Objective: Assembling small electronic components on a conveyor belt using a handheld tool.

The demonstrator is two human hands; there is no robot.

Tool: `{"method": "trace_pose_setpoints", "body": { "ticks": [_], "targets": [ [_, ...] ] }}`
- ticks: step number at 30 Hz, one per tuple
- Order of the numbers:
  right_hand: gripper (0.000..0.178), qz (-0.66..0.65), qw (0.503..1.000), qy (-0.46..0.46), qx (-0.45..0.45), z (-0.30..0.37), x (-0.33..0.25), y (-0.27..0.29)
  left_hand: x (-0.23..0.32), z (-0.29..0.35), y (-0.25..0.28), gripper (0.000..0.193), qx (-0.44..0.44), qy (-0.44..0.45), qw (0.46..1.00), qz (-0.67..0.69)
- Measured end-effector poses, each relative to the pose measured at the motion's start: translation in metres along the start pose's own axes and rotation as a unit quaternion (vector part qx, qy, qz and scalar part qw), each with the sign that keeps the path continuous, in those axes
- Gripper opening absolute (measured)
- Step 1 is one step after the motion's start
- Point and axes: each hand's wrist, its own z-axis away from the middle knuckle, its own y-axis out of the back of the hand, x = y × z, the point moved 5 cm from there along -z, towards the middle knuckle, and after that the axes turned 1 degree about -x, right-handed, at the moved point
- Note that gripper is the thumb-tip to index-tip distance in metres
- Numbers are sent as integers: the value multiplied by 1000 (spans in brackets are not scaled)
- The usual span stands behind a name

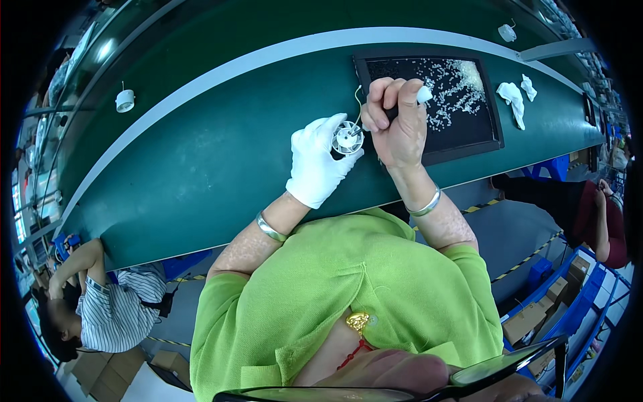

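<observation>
In my left hand (318, 161), which wears a white glove, is a small white round fan-like part (346, 139) with vanes around a hub. Its thin pale wire (358, 104) rises from the far side. My right hand (400, 124) is bare apart from a white cover on one fingertip. Its fingers are curled around a slim dark-handled tool (391, 112), whose narrow tip reaches the part's right side. Whether the tool is tweezers or a driver is hard to make out.
Right of my hands lies a black tray (462, 151) with many small whitish pieces (447, 84). White crumpled cloths or gloves (513, 100) are beyond it. White round parts (125, 100) stand past the pale rail (268, 57). Other people (124, 308) are at both sides.
</observation>
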Motion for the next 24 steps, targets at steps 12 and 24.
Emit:
{"method": "trace_pose_setpoints", "body": {
  "ticks": [12,24],
  "targets": [
    [51,83,994,22,-68,-2,21,-2,-2,-2,-3,52,-8,4,1000,11],
    [38,349,882,206,-239,13,18,-27,-1,-10,4,26,-7,16,999,39]
  ]
}}
